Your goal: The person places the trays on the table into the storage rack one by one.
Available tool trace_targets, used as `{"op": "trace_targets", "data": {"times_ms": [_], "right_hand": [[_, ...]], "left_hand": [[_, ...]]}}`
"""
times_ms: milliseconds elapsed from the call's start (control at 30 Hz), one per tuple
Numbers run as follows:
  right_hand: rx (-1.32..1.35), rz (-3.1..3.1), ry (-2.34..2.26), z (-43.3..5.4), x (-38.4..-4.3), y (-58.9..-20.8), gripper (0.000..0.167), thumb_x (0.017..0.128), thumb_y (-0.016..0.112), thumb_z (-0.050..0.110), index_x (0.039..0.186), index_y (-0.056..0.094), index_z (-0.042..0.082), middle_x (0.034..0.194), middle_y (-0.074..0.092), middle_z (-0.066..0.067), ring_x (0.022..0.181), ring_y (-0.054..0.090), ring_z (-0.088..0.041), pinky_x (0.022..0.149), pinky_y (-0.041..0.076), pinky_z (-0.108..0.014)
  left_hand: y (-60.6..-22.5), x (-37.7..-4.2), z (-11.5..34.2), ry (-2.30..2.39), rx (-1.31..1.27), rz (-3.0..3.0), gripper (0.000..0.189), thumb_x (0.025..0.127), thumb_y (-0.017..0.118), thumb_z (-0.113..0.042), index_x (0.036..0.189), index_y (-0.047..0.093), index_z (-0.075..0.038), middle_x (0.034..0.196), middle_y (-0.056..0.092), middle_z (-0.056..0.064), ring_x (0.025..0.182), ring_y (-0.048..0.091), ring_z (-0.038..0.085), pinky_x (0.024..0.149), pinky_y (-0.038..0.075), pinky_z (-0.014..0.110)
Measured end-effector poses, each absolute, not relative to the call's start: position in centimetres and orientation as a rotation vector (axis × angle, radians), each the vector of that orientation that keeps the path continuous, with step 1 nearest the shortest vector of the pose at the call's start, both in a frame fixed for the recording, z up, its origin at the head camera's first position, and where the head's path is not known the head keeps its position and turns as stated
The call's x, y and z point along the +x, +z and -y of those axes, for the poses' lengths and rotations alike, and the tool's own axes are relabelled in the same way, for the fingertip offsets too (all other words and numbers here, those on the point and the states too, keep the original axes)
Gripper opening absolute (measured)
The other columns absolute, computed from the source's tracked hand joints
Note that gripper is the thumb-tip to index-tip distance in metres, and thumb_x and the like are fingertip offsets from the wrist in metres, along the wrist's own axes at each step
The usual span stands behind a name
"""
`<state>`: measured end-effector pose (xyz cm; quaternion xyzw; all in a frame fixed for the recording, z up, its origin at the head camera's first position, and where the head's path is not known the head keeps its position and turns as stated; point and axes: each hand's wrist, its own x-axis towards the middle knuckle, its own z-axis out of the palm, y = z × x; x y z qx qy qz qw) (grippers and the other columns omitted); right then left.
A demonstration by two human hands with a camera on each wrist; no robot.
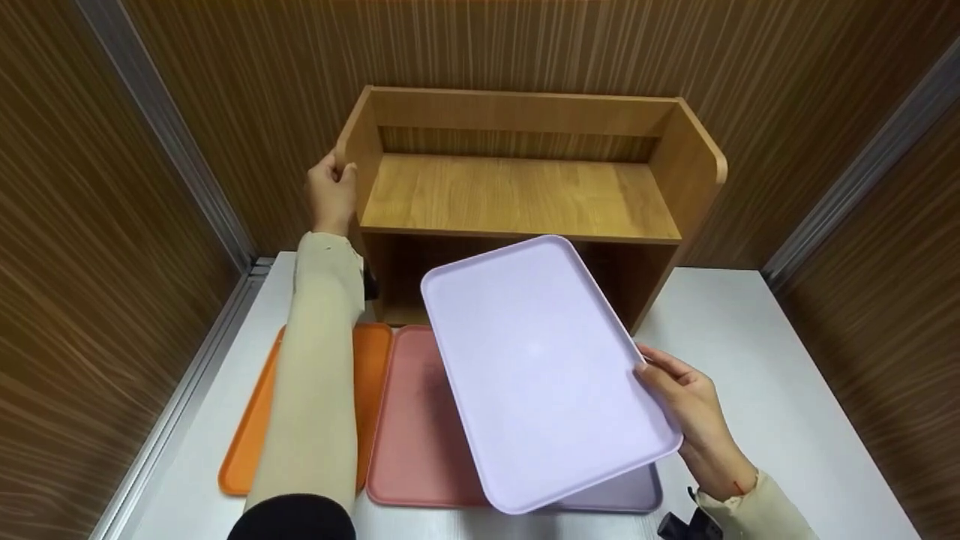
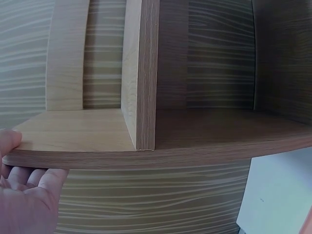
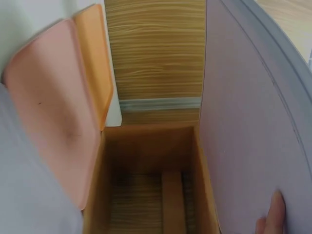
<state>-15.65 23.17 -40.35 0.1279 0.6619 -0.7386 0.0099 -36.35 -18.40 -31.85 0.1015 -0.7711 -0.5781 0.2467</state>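
Observation:
In the head view, a light purple tray (image 1: 540, 375) is held up at a tilt in front of a wooden shelf (image 1: 517, 195). My right hand (image 1: 694, 416) pinches its right edge, thumb on the upper face. The right wrist view shows the tray's underside (image 3: 248, 122) with fingertips (image 3: 276, 209) against it. My left hand (image 1: 332, 196) grips the front edge of the shelf's left side panel (image 1: 358, 146). In the left wrist view, the thumb and fingers of that hand (image 2: 31, 200) lie on opposite faces of the panel.
On the white table (image 1: 727, 322) lie an orange tray (image 1: 373, 375), partly behind my left forearm, a pink tray (image 1: 409, 442) and a greyish-purple tray (image 1: 622, 491), mostly hidden under the raised one. Wood-patterned walls (image 1: 892, 300) enclose the left, back and right.

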Motion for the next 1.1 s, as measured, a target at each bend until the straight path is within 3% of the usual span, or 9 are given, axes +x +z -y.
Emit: {"op": "trace_targets", "data": {"times_ms": [467, 567, 767, 1100], "right_hand": [[0.338, -1.888, -2.493, -20.6, -18.8, -36.5, 0.021, 0.090, 0.062, 0.007, 0.097, 0.070, 0.025, 0.092, 0.069, 0.002, 0.078, 0.067, -0.014, 0.068, 0.055, -0.029], [0.351, -1.830, -2.549, -20.0, -19.8, -36.0, 0.023, 0.091, 0.059, 0.007, 0.111, 0.065, 0.017, 0.094, 0.068, 0.001, 0.080, 0.065, -0.014, 0.069, 0.055, -0.028], [0.353, -1.804, -2.611, -18.6, -22.1, -35.6, 0.042, 0.094, 0.053, 0.007, 0.135, 0.046, 0.003, 0.102, 0.063, -0.001, 0.084, 0.063, -0.013, 0.073, 0.053, -0.026], [0.390, -1.802, -2.707, -16.1, -25.8, -35.7, 0.041, 0.092, 0.053, 0.002, 0.133, 0.051, 0.001, 0.106, 0.059, -0.005, 0.083, 0.060, -0.014, 0.070, 0.052, -0.025]], "left_hand": [[-32.0, -36.7, 18.8, -1.601, 0.296, 2.103, 0.032, 0.095, 0.053, -0.010, 0.126, 0.060, -0.005, 0.120, 0.063, 0.014, 0.103, 0.058, 0.019, 0.087, 0.047, 0.029], [-32.0, -36.6, 18.7, -1.616, 0.280, 2.085, 0.031, 0.095, 0.053, -0.009, 0.124, 0.061, -0.003, 0.120, 0.063, 0.014, 0.104, 0.058, 0.019, 0.087, 0.047, 0.028], [-31.6, -36.5, 18.5, -1.622, 0.302, 2.065, 0.028, 0.094, 0.053, -0.007, 0.119, 0.063, -0.001, 0.117, 0.064, 0.014, 0.099, 0.058, 0.017, 0.082, 0.046, 0.024], [-30.7, -36.5, 18.2, -1.850, 0.384, 1.945, 0.031, 0.094, 0.050, -0.003, 0.123, 0.061, -0.001, 0.126, 0.059, 0.015, 0.110, 0.056, 0.022, 0.090, 0.044, 0.027]]}}
